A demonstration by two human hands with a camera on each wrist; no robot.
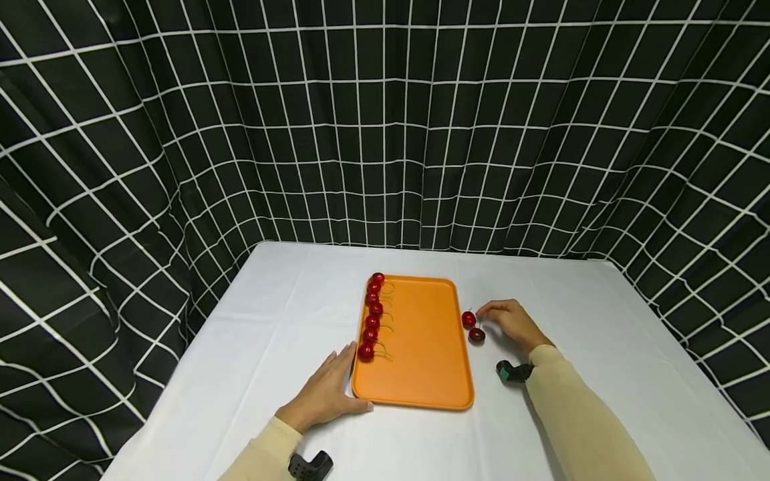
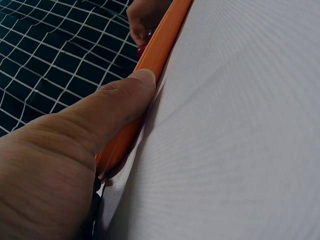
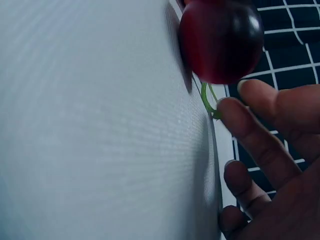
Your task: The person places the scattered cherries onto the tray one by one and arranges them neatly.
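Note:
My left hand (image 1: 327,394) rests at the near left corner of an orange tray (image 1: 421,347). Its thumb (image 2: 120,97) lies along the tray's front rim, and its extended fingers touch the left side. Several red cherries (image 1: 372,322) form a column along the tray's left edge, green stems pointing right. Beyond the right edge, on the cloth, sit a bright red cherry (image 1: 468,319) and a dark red cherry (image 1: 476,335). My right hand (image 1: 511,322) reaches beside these two, its fingers loosely bent and apart. One fingertip is close to a green stem (image 3: 206,97); contact is hard to tell.
A white cloth (image 1: 271,321) covers the table under the tray. Black curtains with a white grid (image 1: 391,133) surround the back and sides. Dark wrist devices show at the left sleeve (image 1: 309,466) and the right sleeve (image 1: 514,371).

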